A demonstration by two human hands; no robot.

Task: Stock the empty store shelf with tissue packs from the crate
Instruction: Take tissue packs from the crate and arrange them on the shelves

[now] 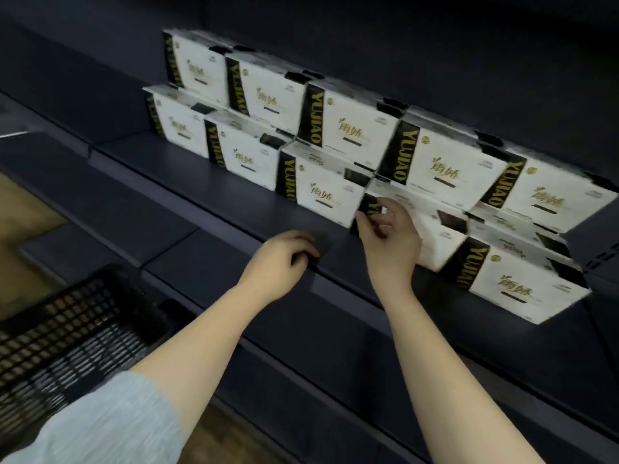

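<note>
White tissue packs with black and gold side bands stand two high along the dark shelf (187,209), several in each row. My right hand (390,241) rests against the front of one lower-row tissue pack (438,236), thumb and fingers apart on its left end and covering part of it. My left hand (284,259) lies on the shelf's front lip with fingers curled and nothing in it. The black mesh crate (67,336) sits at the lower left below the shelf; no pack shows inside it.
A lower dark shelf (335,380) runs below the stocked one. Bare shelf board lies left of the packs. Tan floor (20,209) shows at the far left. A pale sleeve (110,426) covers my left upper arm.
</note>
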